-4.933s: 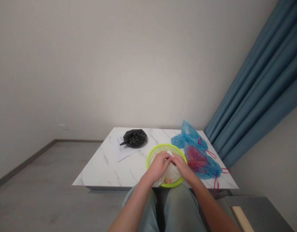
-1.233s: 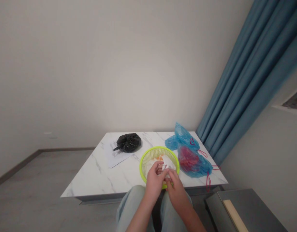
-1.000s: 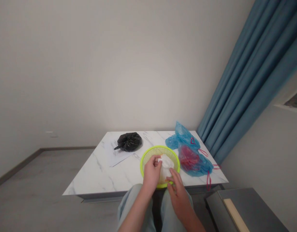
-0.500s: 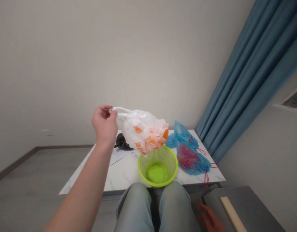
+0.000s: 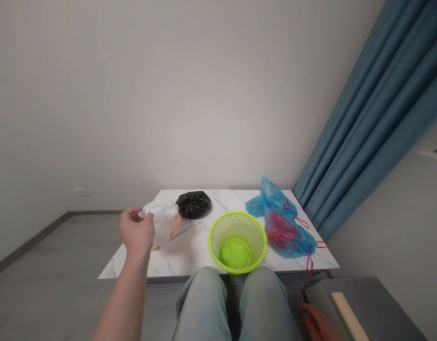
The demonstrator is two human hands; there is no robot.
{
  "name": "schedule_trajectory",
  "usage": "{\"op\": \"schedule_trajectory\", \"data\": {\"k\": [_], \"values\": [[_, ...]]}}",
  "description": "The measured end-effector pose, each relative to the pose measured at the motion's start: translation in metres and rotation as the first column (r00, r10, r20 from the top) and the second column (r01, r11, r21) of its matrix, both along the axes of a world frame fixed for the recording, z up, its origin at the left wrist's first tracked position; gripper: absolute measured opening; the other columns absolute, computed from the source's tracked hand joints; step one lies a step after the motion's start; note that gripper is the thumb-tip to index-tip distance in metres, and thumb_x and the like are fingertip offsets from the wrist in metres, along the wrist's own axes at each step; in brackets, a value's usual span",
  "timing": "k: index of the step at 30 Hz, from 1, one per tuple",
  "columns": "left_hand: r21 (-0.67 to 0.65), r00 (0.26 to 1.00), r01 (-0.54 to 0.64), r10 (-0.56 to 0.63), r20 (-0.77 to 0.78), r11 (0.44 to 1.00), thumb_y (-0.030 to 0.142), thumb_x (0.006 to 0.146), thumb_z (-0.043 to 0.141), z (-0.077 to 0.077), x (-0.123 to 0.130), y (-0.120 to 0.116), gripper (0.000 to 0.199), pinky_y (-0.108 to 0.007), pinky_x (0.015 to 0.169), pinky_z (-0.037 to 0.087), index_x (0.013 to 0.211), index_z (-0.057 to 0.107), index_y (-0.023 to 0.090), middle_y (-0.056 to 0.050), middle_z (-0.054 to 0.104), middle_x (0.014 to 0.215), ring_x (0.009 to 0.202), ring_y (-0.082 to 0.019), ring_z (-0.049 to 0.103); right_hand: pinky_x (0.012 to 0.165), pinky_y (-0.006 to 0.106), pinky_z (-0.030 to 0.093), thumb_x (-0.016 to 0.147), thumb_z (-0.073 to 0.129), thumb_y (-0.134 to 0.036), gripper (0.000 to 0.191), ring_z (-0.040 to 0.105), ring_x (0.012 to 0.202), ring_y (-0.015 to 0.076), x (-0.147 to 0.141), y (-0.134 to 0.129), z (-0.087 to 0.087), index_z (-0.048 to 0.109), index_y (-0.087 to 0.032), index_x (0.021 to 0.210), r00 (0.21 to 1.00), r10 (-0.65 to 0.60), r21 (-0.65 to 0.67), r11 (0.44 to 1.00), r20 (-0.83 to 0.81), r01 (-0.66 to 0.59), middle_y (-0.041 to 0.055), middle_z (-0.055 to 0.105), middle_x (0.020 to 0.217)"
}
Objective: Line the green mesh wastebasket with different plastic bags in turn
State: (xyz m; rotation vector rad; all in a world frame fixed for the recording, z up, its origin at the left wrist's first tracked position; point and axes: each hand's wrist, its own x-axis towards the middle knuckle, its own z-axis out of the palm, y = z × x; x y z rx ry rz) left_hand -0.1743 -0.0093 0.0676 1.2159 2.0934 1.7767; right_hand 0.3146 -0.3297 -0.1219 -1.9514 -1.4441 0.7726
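My left hand (image 5: 137, 228) pinches the top of a white plastic bag (image 5: 165, 220) with orange print, which hangs blurred over the left part of the marble-patterned table (image 5: 190, 258). Just right of the bag lies a knotted black bag (image 5: 193, 204). A green basket (image 5: 237, 271) stands at the front edge near my knees, with nothing inside. Low at the right, beside the grey cabinet, is my right hand (image 5: 316, 322), fingers partly spread and holding nothing.
Blue bags (image 5: 273, 196) lie on the table's right side, one with red contents (image 5: 280, 229) and red drawstrings. A grey cabinet (image 5: 375, 303) stands at the lower right. Behind it hangs a blue curtain (image 5: 360, 104). Paper lies partly under the white bag.
My left hand has moved left and down with the white bag, from above the basket to the table's left side. The black bag now shows fully.
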Motion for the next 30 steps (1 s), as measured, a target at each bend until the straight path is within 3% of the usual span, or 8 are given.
{"op": "schedule_trajectory", "data": {"k": [3, 6, 11, 16, 19, 22, 25, 30], "values": [[-0.206, 1.0, -0.003, 0.008, 0.028, 0.979, 0.018, 0.068, 0.068, -0.066, 0.005, -0.014, 0.036, -0.032, 0.076, 0.048, 0.102, 0.055, 0.016, 0.003, 0.05, 0.078, 0.069, -0.015, 0.053, 0.094, 0.035, 0.053, 0.078, 0.052, -0.039, 0.039, 0.067, 0.105, 0.0259, 0.003, 0.019, -0.001, 0.069, -0.019, 0.107, 0.997, -0.077, 0.029, 0.997, -0.011, 0.077, 0.0113, 0.071, 0.112], [-0.433, 0.995, 0.089, -0.064, 0.071, 0.897, 0.023, 0.071, 0.065, -0.12, 0.017, -0.025, 0.033, -0.037, 0.082, 0.048, 0.101, 0.054, 0.016, 0.0, 0.053, 0.08, 0.077, -0.021, 0.058, 0.083, 0.036, 0.056, 0.078, 0.05, -0.042, 0.04, 0.07, 0.094, 0.0254, 0.008, 0.04, -0.005, 0.065, -0.019, 0.108, 0.982, -0.165, 0.023, 0.986, -0.09, 0.167, 0.012, 0.071, 0.109], [-0.549, 0.979, 0.204, -0.158, 0.13, 0.81, 0.031, 0.073, 0.061, -0.168, 0.035, -0.044, 0.041, -0.04, 0.084, 0.049, 0.109, 0.051, 0.015, -0.006, 0.058, 0.088, 0.081, -0.025, 0.062, 0.072, 0.035, 0.056, 0.08, 0.049, -0.048, 0.045, 0.068, 0.069, 0.0209, 0.029, 0.089, 0.001, 0.055, -0.02, 0.114, 0.954, -0.27, 0.057, 0.959, -0.131, 0.279, 0.0104, 0.068, 0.108], [-0.431, 0.955, 0.288, -0.289, 0.064, 0.855, 0.047, 0.07, 0.061, -0.176, 0.051, -0.063, 0.053, -0.045, 0.088, 0.05, 0.112, 0.051, 0.016, -0.011, 0.062, 0.1, 0.095, -0.029, 0.062, 0.074, 0.037, 0.053, 0.082, 0.047, -0.05, 0.054, 0.065, 0.07, 0.0201, 0.085, 0.177, 0.011, 0.05, -0.019, 0.125, 0.946, -0.308, 0.231, 0.932, 0.099, 0.279, 0.0124, 0.061, 0.115], [-0.349, 0.946, 0.266, -0.313, -0.086, 0.899, 0.051, 0.072, 0.057, -0.173, 0.061, -0.079, 0.05, -0.05, 0.095, 0.045, 0.106, 0.055, 0.014, -0.014, 0.062, 0.106, 0.104, -0.033, 0.058, 0.09, 0.042, 0.048, 0.084, 0.043, -0.046, 0.056, 0.062, 0.094, 0.027, 0.124, 0.24, 0.012, 0.049, -0.014, 0.129, 0.908, -0.336, 0.345, 0.907, 0.249, 0.241, 0.0157, 0.06, 0.115], [-0.312, 0.939, 0.273, -0.323, -0.121, 0.91, 0.052, 0.076, 0.054, -0.167, 0.073, -0.094, 0.048, -0.052, 0.097, 0.043, 0.105, 0.057, 0.015, -0.014, 0.061, 0.105, 0.105, -0.033, 0.057, 0.096, 0.046, 0.043, 0.085, 0.042, -0.041, 0.061, 0.056, 0.113, 0.0331, 0.151, 0.294, 0.008, 0.044, -0.009, 0.137, 0.854, -0.371, 0.23, 0.925, 0.364, 0.304, 0.0204, 0.058, 0.119], [-0.31, 0.933, 0.309, -0.35, -0.083, 0.899, 0.052, 0.077, 0.055, -0.158, 0.085, -0.105, 0.044, -0.052, 0.098, 0.043, 0.105, 0.058, 0.018, -0.012, 0.062, 0.108, 0.107, -0.033, 0.057, 0.095, 0.045, 0.043, 0.086, 0.047, -0.035, 0.067, 0.057, 0.113, 0.0345, 0.162, 0.333, -0.002, 0.035, -0.005, 0.145, 0.83, -0.353, 0.04, 0.927, 0.432, 0.373, 0.0267, 0.052, 0.127], [-0.29, 0.902, 0.404, -0.431, -0.034, 0.868, 0.044, 0.076, 0.058, -0.15, 0.103, -0.115, 0.031, -0.044, 0.098, 0.046, 0.1, 0.061, 0.024, -0.008, 0.064, 0.107, 0.107, -0.03, 0.06, 0.091, 0.044, 0.044, 0.078, 0.059, -0.025, 0.078, 0.063, 0.106, 0.0349, 0.161, 0.371, -0.017, 0.031, -0.012, 0.149, 0.834, -0.225, -0.054, 0.955, 0.504, 0.291, 0.0282, 0.042, 0.141]]}}
